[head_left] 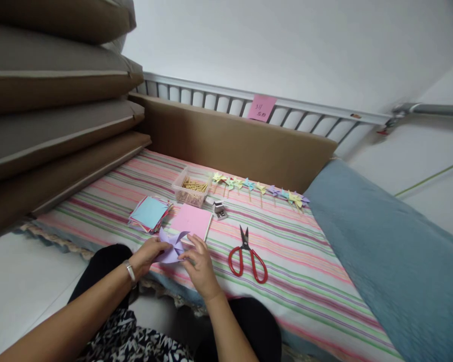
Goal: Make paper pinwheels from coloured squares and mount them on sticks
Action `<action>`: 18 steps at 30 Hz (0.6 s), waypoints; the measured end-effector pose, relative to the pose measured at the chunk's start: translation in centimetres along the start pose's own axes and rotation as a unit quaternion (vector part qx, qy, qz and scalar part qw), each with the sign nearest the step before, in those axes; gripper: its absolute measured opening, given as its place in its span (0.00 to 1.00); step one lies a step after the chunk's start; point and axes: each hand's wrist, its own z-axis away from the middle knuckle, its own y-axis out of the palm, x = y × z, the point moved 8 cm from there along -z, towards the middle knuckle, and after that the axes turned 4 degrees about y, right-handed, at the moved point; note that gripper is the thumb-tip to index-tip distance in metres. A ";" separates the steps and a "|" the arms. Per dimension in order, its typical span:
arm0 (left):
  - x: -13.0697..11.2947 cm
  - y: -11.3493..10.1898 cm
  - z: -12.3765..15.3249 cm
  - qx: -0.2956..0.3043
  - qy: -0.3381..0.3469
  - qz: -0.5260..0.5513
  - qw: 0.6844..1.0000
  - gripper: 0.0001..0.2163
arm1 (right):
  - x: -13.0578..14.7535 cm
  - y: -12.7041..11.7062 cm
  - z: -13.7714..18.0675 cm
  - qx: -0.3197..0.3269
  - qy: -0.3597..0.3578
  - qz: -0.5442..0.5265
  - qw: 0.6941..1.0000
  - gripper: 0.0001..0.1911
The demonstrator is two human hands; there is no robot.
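Grip of left hand (150,253) and right hand (199,261) pinches purple pinwheel (169,255), apparently stickless; stick-mounted pinwheels (248,184) beyond look finished.

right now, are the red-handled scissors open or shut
Partly open: the red-handled scissors lie with their blade tips apart and a gap between them.
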 end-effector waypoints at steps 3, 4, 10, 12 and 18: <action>0.6 -0.1 -0.2 -0.002 0.000 -0.023 1.000 0.10 | -0.2 0.0 0.0 -0.001 0.020 -0.013 1.000 0.08; 0.9 -0.1 -0.2 -0.003 -0.001 -0.030 1.000 0.10 | -0.3 0.0 0.0 -0.008 0.027 -0.016 0.999 0.08; 1.6 0.8 -0.1 0.001 0.000 -0.058 0.998 0.10 | -1.0 0.0 0.1 -0.050 0.064 0.006 0.997 0.04; 1.5 1.1 0.1 0.003 0.005 -0.062 0.998 0.10 | -1.1 -0.1 0.1 -0.057 0.067 0.015 0.996 0.03; 1.6 1.3 0.2 0.003 0.014 -0.058 0.998 0.10 | -1.1 0.0 0.2 -0.057 0.056 0.042 0.996 0.05</action>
